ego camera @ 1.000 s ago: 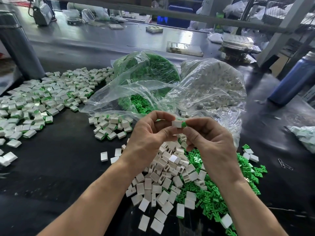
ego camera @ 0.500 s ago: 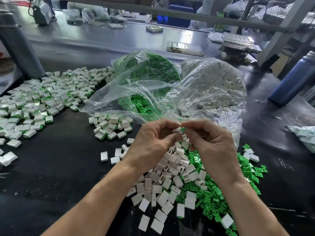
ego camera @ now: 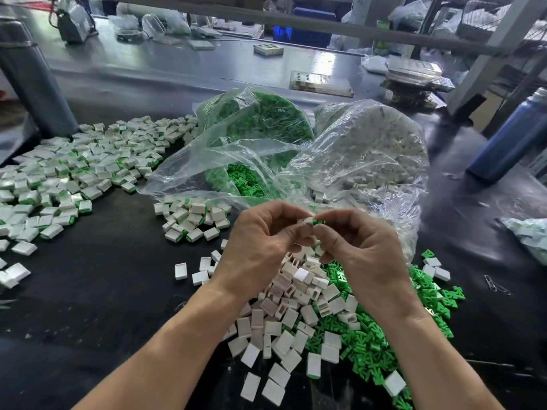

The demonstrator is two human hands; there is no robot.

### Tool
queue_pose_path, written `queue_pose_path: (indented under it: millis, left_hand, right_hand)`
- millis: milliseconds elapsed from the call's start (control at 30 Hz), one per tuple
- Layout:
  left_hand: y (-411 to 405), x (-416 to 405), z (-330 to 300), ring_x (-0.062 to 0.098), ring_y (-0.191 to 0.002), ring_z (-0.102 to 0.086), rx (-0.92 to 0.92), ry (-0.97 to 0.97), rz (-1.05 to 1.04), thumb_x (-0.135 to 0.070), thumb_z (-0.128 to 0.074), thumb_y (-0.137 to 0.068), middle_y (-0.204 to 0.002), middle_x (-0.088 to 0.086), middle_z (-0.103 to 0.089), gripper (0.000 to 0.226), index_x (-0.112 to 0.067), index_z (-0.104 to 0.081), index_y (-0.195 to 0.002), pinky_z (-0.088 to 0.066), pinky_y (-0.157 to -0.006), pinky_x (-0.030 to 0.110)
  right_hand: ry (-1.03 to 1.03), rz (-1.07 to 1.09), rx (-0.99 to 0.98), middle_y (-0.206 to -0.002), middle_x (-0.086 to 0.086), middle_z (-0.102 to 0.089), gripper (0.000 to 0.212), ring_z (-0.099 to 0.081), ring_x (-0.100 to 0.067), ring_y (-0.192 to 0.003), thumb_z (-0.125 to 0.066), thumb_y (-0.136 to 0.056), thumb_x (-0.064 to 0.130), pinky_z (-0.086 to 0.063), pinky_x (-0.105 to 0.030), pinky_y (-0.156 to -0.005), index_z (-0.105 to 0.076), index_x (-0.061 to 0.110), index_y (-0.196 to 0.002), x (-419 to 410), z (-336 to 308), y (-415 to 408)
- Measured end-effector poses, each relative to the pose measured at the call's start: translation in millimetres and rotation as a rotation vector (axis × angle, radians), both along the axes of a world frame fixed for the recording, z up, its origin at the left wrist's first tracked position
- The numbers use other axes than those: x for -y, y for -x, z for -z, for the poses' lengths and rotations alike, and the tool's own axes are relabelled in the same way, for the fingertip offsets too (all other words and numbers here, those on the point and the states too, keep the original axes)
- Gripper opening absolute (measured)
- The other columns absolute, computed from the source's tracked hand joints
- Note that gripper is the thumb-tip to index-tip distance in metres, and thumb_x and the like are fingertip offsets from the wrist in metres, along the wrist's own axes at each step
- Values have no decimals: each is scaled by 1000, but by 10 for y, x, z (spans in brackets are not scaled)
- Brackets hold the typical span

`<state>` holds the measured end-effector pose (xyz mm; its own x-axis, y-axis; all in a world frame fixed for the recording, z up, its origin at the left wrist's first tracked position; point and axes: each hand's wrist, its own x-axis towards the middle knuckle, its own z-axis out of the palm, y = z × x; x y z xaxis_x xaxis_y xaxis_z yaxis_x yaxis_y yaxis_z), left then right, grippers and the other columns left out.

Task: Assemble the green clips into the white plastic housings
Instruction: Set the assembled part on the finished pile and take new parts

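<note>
White plastic housing [ego camera: 307, 221] pinched in my left hand [ego camera: 260, 247]; my right hand [ego camera: 364, 250] pinches a green clip [ego camera: 319, 222] against it.

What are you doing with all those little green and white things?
A person is snapping green clips into white housings. The left hand pinches one white housing while the right hand pushes a green clip into its end. Below lie loose housings and loose clips. Finished pieces are piled on the left of the black table.
</note>
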<state>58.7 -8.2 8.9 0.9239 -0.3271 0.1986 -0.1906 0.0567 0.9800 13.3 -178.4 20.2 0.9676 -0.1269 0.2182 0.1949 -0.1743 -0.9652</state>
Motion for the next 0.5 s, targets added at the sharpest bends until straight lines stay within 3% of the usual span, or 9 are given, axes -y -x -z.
queue_pose_path:
  millis: [133, 333, 433, 500]
  left_hand:
    - [-15, -6, 16, 16, -84, -77, 36, -48, -13, -6, -72, -95, -92, -1, -79, 13, -17, -73, -102, -60, -70, 24]
    - [-13, -41, 53, 10, -82, -76, 148, -195, -50, 1, -70, -94, -85, -9, -78, 26, -24, -75, -99, -59, -71, 20]
    - [-10, -51, 43, 7, -80, -74, 202, -294, -69, -2, -72, -93, -83, -13, -76, 26, -28, -76, -98, -61, -71, 25]
    - [-5, -58, 27, 3, -82, -74, 219, -327, -71, -3, -73, -93, -83, -15, -75, 25, -27, -76, -98, -59, -72, 21]
  right_hand:
    - [95, 56, 33, -83, 1, -78, 12, -71, -17, -66, -77, -89, 13, -61, -29, -59, -76, 19, -99, 6, 31, 4]
    - [203, 86, 77, -74, 6, -74, 25, -67, -20, -59, -81, -86, 5, -59, -44, -56, -78, 30, -89, 15, 10, 7]
    - [284, 87, 78, -77, 12, -74, 30, -68, -12, -63, -82, -85, 5, -58, -33, -57, -78, 34, -87, 17, -11, 13]
    - [311, 96, 75, -79, 13, -74, 28, -70, -9, -69, -82, -85, 4, -56, -22, -62, -79, 32, -87, 11, -17, 16]
